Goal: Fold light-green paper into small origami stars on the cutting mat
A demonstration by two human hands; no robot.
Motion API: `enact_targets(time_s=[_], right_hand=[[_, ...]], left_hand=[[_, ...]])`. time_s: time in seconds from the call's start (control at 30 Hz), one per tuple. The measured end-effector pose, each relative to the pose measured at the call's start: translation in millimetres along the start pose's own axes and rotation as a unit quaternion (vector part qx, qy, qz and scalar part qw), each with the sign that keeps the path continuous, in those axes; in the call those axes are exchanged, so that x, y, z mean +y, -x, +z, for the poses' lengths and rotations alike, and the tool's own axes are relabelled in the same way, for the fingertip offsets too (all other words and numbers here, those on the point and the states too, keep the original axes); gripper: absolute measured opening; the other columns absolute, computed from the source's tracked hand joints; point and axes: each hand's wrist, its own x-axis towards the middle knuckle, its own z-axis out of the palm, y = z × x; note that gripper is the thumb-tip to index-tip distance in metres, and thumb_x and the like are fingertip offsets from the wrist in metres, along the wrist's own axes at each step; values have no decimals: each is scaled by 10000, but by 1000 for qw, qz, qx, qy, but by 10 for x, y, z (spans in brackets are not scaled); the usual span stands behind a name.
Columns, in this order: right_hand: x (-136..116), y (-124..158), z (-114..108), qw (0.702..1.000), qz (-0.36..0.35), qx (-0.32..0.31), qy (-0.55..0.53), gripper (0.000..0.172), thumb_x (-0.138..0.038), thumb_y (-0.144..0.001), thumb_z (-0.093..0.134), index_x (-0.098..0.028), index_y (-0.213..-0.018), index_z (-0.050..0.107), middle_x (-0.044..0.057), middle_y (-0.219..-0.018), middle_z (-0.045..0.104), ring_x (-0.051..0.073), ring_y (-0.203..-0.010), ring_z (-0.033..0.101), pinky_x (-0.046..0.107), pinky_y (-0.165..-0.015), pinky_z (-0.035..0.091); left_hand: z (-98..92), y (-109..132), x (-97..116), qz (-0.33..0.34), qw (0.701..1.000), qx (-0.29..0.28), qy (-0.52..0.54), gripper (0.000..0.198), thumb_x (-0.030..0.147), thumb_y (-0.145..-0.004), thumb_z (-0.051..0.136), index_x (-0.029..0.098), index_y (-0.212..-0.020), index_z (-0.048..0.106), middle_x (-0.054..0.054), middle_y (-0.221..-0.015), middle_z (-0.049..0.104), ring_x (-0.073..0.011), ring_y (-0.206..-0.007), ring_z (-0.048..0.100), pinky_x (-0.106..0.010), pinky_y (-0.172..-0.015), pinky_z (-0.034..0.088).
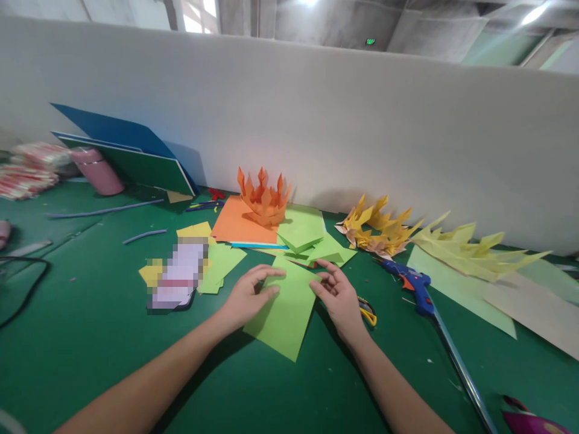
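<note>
A light green sheet of paper (283, 322) is between my hands, with one corner pointing toward me. My left hand (246, 295) is at its left edge, thumb and index finger lying over its upper face; the other fingers are partly hidden. At the right edge, my right hand (339, 301) has its thumb and curled fingers closed on the paper near the upper right corner. Just beyond the sheet lie folded green papers (303, 232). A yellow-handled cutter (368, 314) is partly hidden behind my right hand.
An orange paper crown (265, 202) stands at the back, with a yellow-orange crown (380, 226) and pale green spiky strip (479, 250) to the right. A blue glue gun (418, 286) lies at right, a phone (181, 274) at left. A pink bottle (99, 172) stands far left.
</note>
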Motion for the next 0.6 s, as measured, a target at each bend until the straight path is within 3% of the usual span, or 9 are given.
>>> enact_targets(time_s=[0.17,0.33,0.43,0.6], right_hand=[[-7,32,46,998,-40,39,37,368,-313,-699,653,-188,-1028,545,-3,-728,588,138,-643,571,267,-594,497],[-74,121,94,981,-127,63,135,212,-254,-762,607,-192,-964,588,38,-794,629,164,-697,594,300,-636,506],[-130,168,115,949,-232,22,213,55,-209,-803,579,-212,-844,615,41,-780,647,179,-727,598,329,-682,498],[-192,207,152,889,-355,-70,280,97,-164,-841,555,-217,-822,635,40,-791,662,178,-768,599,335,-724,476]], left_hand=[[74,-23,-45,-88,988,41,123,454,119,-651,624,193,-1046,413,19,-825,503,-117,-705,539,-256,-632,481],[96,2,-3,-125,971,-13,202,373,200,-693,625,191,-1008,426,6,-819,548,-136,-722,577,-291,-664,487],[80,16,36,-122,966,-48,223,281,303,-704,637,175,-918,508,-21,-829,588,-165,-771,585,-305,-691,480],[88,22,37,-112,970,-66,203,348,504,-720,579,162,-723,520,37,-630,471,-109,-577,445,-229,-535,381]])
